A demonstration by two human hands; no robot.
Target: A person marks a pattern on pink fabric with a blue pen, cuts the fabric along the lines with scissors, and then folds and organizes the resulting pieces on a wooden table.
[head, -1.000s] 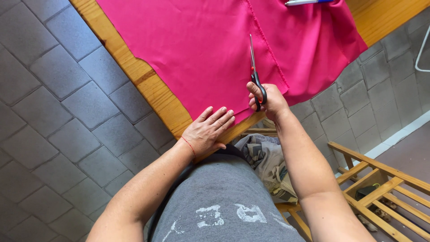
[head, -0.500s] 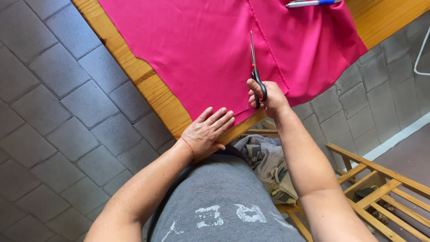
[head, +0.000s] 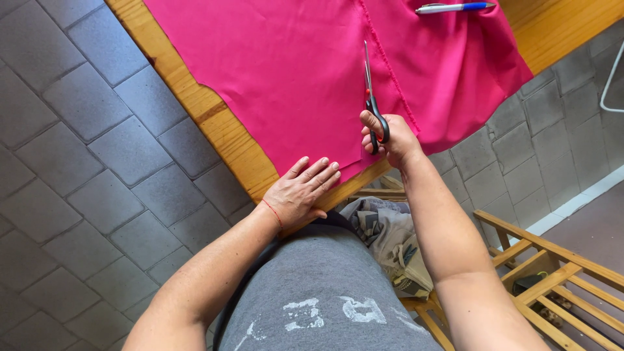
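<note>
A large sheet of pink fabric [head: 286, 78] lies spread over a wooden table [head: 221, 130]. My right hand [head: 390, 140] grips black-handled scissors [head: 372, 97] whose blades point away from me into a cut running up the cloth. My left hand [head: 300, 192] lies flat, fingers together, on the near edge of the fabric and table, just left of the cut. The strip right of the cut hangs over the table's edge.
A blue and silver pen [head: 455, 8] rests on the fabric at the top right. A slatted wooden chair or rack [head: 552, 273] stands at the lower right. Grey paving tiles [head: 78, 149] cover the floor to the left. Crumpled grey cloth [head: 383, 234] sits on my lap.
The scissors and my right hand have moved slightly forward along the cut. My left hand has stayed pressed on the fabric.
</note>
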